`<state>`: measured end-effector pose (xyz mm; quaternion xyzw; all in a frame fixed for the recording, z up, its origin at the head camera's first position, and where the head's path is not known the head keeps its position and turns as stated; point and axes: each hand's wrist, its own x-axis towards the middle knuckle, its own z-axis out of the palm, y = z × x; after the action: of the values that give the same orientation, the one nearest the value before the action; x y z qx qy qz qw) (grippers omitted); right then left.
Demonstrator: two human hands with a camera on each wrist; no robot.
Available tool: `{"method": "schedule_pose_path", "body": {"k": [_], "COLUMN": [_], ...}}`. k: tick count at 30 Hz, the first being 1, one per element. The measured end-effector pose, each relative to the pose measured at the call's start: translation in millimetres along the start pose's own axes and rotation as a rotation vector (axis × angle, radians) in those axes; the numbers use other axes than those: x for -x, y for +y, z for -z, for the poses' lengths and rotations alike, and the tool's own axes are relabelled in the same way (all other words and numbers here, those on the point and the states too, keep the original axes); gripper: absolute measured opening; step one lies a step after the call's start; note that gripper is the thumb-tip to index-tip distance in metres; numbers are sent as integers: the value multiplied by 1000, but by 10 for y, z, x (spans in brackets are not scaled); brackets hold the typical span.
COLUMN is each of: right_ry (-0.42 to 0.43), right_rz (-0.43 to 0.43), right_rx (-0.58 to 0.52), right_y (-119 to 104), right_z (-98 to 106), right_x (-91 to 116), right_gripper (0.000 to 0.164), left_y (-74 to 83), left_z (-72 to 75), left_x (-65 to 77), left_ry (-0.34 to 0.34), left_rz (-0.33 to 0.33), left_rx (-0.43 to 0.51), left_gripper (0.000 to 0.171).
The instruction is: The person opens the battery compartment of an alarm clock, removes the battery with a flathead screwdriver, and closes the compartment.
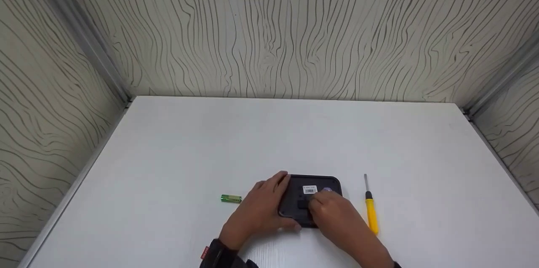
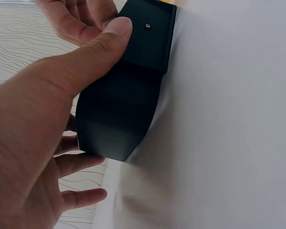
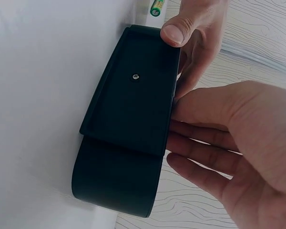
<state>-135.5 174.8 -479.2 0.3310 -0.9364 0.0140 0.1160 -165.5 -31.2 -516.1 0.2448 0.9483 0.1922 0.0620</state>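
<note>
A black box-shaped device (image 1: 290,202) with rounded corners lies on the table, a white barcode label (image 1: 310,189) on its upturned face. My left hand (image 1: 261,207) grips its left end, the thumb on the near side and fingers at the far edge. The left thumb (image 2: 102,47) presses on the near side wall in the left wrist view. Over the middle of the upturned face is my right hand (image 1: 340,214), fingers bent and fingertips at a dark recess (image 1: 302,204). I cannot tell whether those fingertips pinch anything. A small screw (image 3: 136,76) shows in the device's side wall.
To the left of the left hand lies a green battery (image 1: 231,198). A screwdriver (image 1: 371,215) with a yellow handle lies right of the device, its tip pointing away. The white table (image 1: 269,137) meets patterned panels (image 1: 269,32) at the back and sides.
</note>
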Motion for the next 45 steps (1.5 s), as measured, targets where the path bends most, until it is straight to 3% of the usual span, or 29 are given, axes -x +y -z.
{"method": "schedule_pose_path", "body": {"k": [19,33,45], "right_ry": [37,59,54], "right_rz": [12,-32,-66], "right_rx": [6,-80,-86], "right_y": [5,2,-34], "right_z": [-26,-44,-64], "right_x": [8,17,14], "right_gripper": [12,13,18], "left_y": [6,-14,3], "left_z": [7,5,5], "left_x": [6,12,-5], "left_ry": [1,15,-19], "left_rz": [-4,-32,10], "left_rx": [-2,-11,38], "left_gripper": [111,114,113]}}
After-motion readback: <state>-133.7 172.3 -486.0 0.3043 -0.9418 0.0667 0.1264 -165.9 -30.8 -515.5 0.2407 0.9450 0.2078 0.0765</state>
